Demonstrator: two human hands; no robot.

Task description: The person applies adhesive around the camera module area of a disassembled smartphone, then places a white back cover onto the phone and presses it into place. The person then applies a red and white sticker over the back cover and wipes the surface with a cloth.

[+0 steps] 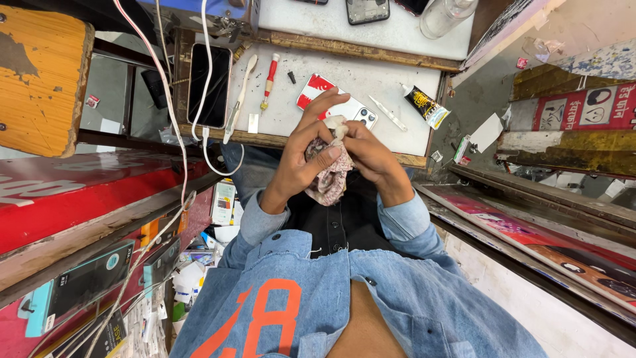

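Observation:
My left hand (pixel 301 154) and my right hand (pixel 370 154) meet over the front edge of a white worktop (pixel 384 76). Both are closed on a crumpled pink patterned cloth (pixel 329 178). A small white piece (pixel 336 123) sticks up from the cloth between my fingertips; I cannot tell what it is. Just beyond my hands a white phone (pixel 358 111) lies back-up with its camera lenses showing. A red and white cover (pixel 317 87) lies partly under it.
On the worktop lie a black-screened phone (pixel 209 85) with a white cable (pixel 207 53), a white brush-like tool (pixel 240 98), a red-handled screwdriver (pixel 270 71), a thin white stick (pixel 388 113) and a black glue tube (pixel 426 106). A clear bottle (pixel 448 13) stands further back, and an orange wooden stool (pixel 40 79) is at left.

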